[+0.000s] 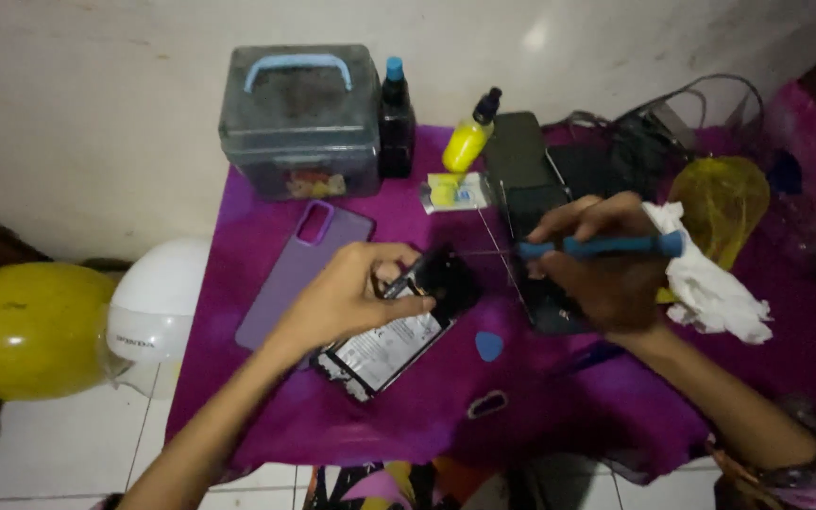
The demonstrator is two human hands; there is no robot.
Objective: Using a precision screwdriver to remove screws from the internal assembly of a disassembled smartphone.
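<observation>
1. Step in hand, as judged: fine work inside an opened smartphone [391,348], back cover off, battery label exposed, resting on the purple cloth [559,397].
2. Left hand [351,293] lay on top of the phone's upper end, fingers curled down and closed onto the dark upper section, pinning the phone to the cloth. Whether a small part was pinched under the fingertips could not be told.
3. Right hand [606,269] was closed around a blue-handled precision tool [597,247], held level, thin shaft pointing toward the left hand and ending just beside its fingertips. A crumpled white tissue [710,279] was tucked against the back of the same hand.
4. Next move, as judged, called for a steady tip and a light touch, with the phone kept pinned against sliding.
5. Directly beneath the right hand: a second dark device [550,307], partly hidden.
6. Near the left hand, on its far side: a lilac phone case [304,269].
7. Between the two hands, nearer the body: a blue triangular pick [489,346].
8. Beyond both hands: a grey box with a blue handle [299,123], a dark bottle [396,118] and a yellow bottle [469,140].
</observation>
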